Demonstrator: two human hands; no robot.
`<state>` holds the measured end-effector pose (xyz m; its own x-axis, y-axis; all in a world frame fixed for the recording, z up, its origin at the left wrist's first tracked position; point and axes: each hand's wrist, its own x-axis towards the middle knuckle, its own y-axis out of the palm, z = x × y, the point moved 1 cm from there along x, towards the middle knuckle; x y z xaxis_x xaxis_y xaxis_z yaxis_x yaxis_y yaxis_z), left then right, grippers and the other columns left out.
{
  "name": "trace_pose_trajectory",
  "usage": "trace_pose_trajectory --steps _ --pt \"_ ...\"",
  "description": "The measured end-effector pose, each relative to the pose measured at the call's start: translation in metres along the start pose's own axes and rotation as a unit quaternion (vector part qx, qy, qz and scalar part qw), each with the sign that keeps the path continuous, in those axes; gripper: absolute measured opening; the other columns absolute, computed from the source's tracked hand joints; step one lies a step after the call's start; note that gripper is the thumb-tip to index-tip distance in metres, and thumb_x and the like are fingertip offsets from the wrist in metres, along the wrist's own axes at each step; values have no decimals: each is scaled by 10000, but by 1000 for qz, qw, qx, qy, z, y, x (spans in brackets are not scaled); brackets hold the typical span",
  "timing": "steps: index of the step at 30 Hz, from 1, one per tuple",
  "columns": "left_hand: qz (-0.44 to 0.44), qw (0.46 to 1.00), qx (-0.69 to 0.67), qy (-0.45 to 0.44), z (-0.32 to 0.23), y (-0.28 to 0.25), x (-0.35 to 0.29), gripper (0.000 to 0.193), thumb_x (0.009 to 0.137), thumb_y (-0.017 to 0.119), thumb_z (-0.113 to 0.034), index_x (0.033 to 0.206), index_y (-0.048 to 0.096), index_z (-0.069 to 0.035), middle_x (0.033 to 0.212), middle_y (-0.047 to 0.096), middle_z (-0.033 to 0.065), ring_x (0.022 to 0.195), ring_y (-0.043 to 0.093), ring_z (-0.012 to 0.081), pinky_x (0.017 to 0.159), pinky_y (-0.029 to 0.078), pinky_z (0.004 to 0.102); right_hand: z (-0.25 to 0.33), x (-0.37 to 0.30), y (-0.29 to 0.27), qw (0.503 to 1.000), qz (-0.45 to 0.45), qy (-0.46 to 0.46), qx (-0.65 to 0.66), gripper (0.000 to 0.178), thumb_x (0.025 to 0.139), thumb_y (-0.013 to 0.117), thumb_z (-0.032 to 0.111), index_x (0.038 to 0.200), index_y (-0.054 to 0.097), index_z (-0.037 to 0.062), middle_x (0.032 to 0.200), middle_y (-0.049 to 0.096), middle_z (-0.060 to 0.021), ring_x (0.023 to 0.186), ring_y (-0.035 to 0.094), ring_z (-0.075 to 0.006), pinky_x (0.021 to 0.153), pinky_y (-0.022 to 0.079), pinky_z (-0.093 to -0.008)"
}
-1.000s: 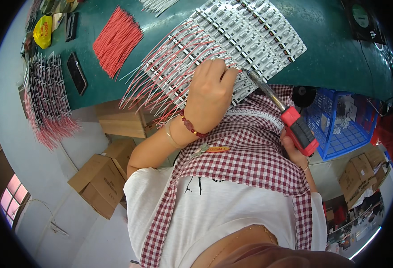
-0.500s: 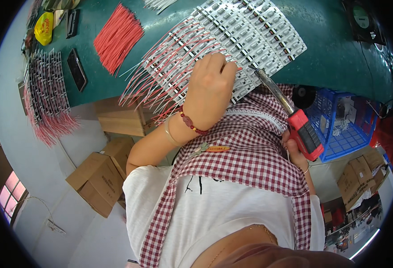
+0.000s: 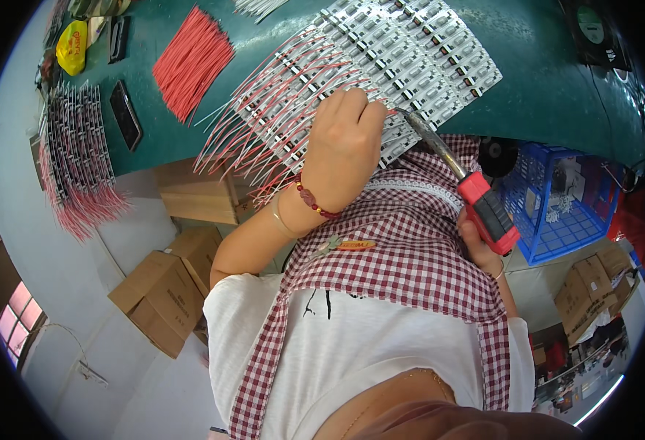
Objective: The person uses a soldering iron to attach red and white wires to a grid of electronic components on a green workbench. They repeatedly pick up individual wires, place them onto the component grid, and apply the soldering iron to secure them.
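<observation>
A sheet of small grey-white circuit boards (image 3: pixel 440 70) lies at the table's near edge, with red and white wires (image 3: pixel 245 125) trailing from its left part. Over the sheet, my left hand (image 3: pixel 348 143) is closed in a pinch on a thin red wire (image 3: pixel 391 112), of which a short end shows by the fingertips. My right hand (image 3: pixel 478 240) grips a soldering iron (image 3: pixel 487 209) by its red and black handle, partly hidden behind it. The iron's tip points up and left and reaches the boards right beside my left fingertips; whether it touches the wire I cannot tell.
A bundle of loose red wires (image 3: pixel 192 62) lies on the green table (image 3: pixel 550 95), with white wires (image 3: pixel 262 6) farther back. At left are a phone (image 3: pixel 126 115) and a stack of wired boards (image 3: pixel 80 147). A blue crate (image 3: pixel 557 213) stands at right; cardboard boxes (image 3: pixel 157 301) sit below left.
The soldering iron, in my right hand, has moved left, bringing its tip close to my left fingertips. My left hand has stayed nearly in place.
</observation>
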<state>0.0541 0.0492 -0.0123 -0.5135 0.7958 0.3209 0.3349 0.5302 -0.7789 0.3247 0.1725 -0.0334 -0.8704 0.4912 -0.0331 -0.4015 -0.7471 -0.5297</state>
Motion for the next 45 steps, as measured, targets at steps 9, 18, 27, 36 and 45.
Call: trace_pose_trajectory --steps 9,18,27,36,45 --pt "11 1000 -1 -12 -1 -1 2 82 774 683 10 823 626 -24 761 515 111 726 554 303 661 452 406 2 -3 -2 998 -31 28 50 212 798 690 185 909 667 6 807 646 -141 653 627 -307 569 485 -359" --pt "12 1000 10 -19 -3 -2 4 83 784 676 -5 834 614 -26 779 525 119 742 564 308 671 462 408 2 -3 -5 998 -12 38 46 186 796 690 153 912 672 9 805 645 -138 648 620 -299 569 477 -360" --pt "-10 999 30 -11 2 1 0 105 756 691 -24 815 608 -53 823 552 84 790 561 277 703 440 391 -8 -10 -3 994 -17 80 74 206 793 710 162 924 677 6 802 637 -135 656 617 -285 582 476 -347" --pt "-1 998 59 -21 -1 4 2 111 742 686 -44 801 594 -64 873 556 61 832 546 257 705 401 381 -27 -21 2 993 2 94 68 203 814 711 187 915 677 14 794 635 -126 646 612 -273 578 467 -341" --pt "16 999 36 -35 -2 5 0 103 750 686 -31 820 616 -60 813 529 73 796 538 263 691 401 382 -24 -22 2 994 -13 76 73 192 814 706 177 913 675 16 770 631 -123 626 607 -275 558 457 -346"
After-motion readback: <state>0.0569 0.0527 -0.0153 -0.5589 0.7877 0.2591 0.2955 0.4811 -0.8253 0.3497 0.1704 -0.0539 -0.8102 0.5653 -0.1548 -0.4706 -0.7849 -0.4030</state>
